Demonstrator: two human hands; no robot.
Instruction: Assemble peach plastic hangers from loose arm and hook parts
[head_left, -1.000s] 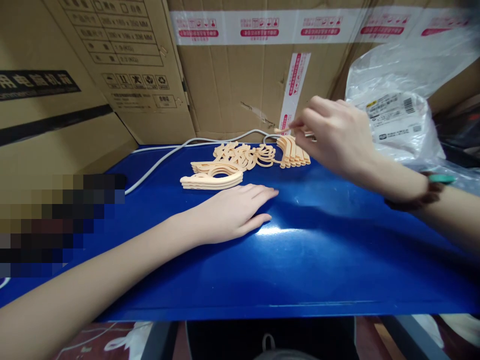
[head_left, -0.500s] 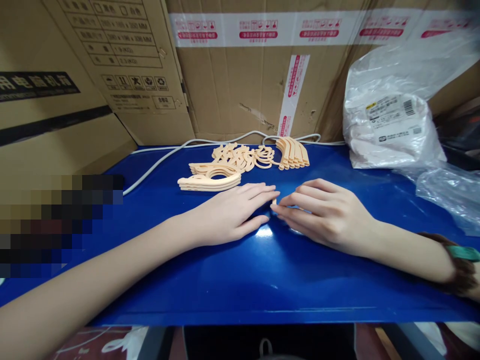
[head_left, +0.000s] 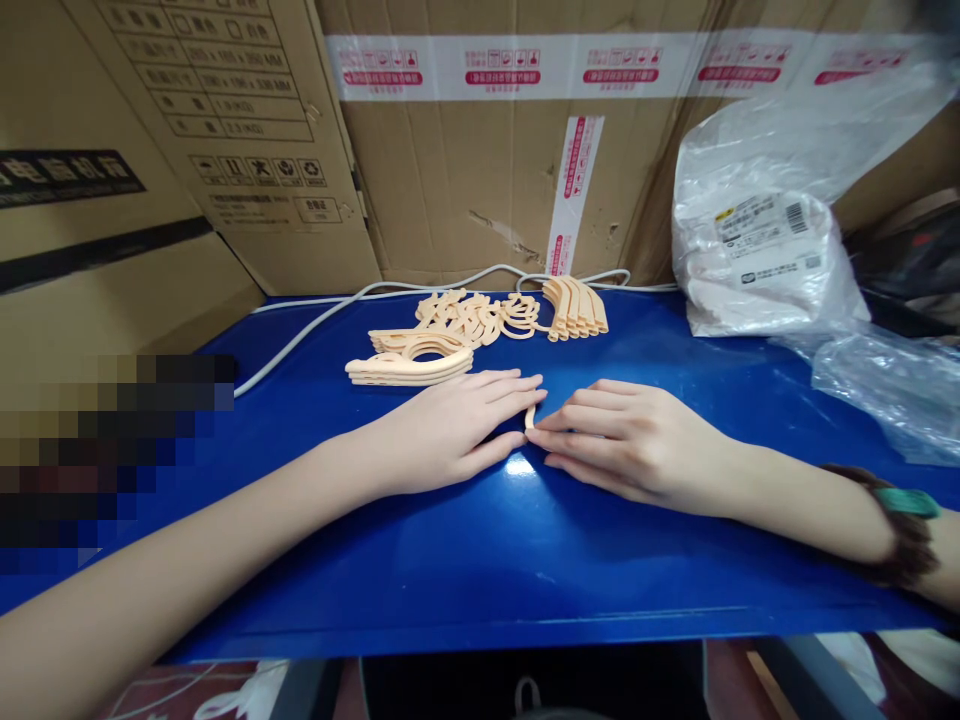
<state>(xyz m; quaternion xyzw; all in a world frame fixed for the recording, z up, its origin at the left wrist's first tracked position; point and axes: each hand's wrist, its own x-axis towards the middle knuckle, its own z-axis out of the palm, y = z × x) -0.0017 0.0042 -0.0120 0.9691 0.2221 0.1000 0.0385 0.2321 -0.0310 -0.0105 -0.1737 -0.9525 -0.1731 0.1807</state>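
A small, slightly curved cream plastic piece [head_left: 530, 416] stands between the fingertips of both hands, above the blue tabletop. My left hand [head_left: 469, 425] has its index finger at the upper end of the piece and its thumb beside the lower end. My right hand [head_left: 626, 440] pinches the lower end, its fingers close together. Just behind my left hand lies a stack of long cream plastic pieces [head_left: 409, 372]. Farther back is a pile of cream hook-shaped pieces [head_left: 472, 316], with a row of curved cream arms [head_left: 576, 308] to its right.
Cardboard boxes [head_left: 442, 180] stand along the back and left of the blue table [head_left: 480, 570]. A white cable [head_left: 307, 330] runs behind the pieces. At the back right sits a clear plastic bag with a label [head_left: 772, 270], with more crumpled plastic [head_left: 877, 385] beside it.
My right hand has turned slightly and its fingers have drawn closer together. More of the small cream piece shows between my hands. The whole view has shifted a little.
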